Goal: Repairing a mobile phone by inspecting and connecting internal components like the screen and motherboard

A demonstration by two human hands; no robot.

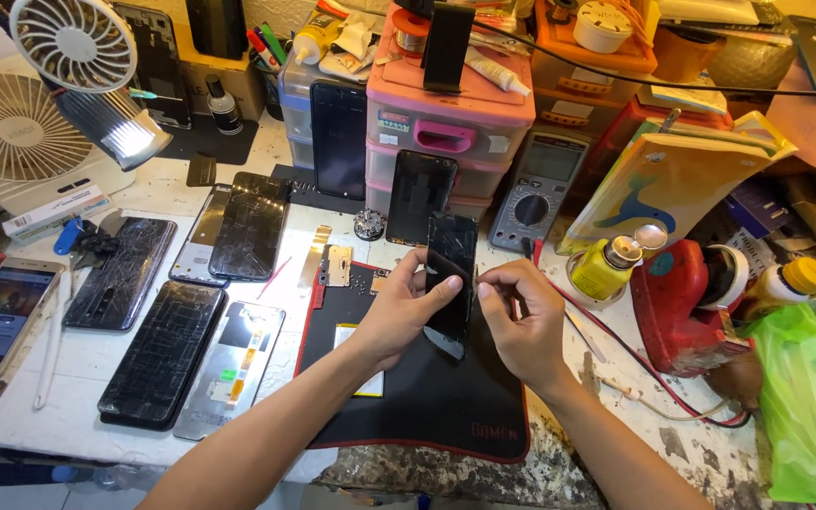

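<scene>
My left hand (406, 310) grips a black phone (450, 274) and holds it upright, tilted, above a black work mat (427, 397) with a red edge. My right hand (519, 319) is at the phone's right edge, thumb and forefinger pinched on a thin tool or the edge itself; I cannot tell which. On the mat under my left hand lie a phone body with a yellowish battery (363, 359) and small metal shield plates (336, 264).
Several cracked phones and screens (162, 349) lie on the left of the white bench. Behind stand pink drawer units (446, 123), a grey multimeter (540, 189), a yellow bottle (606, 266), a red tool (682, 302), fans (21, 132) and a green bag (809, 397).
</scene>
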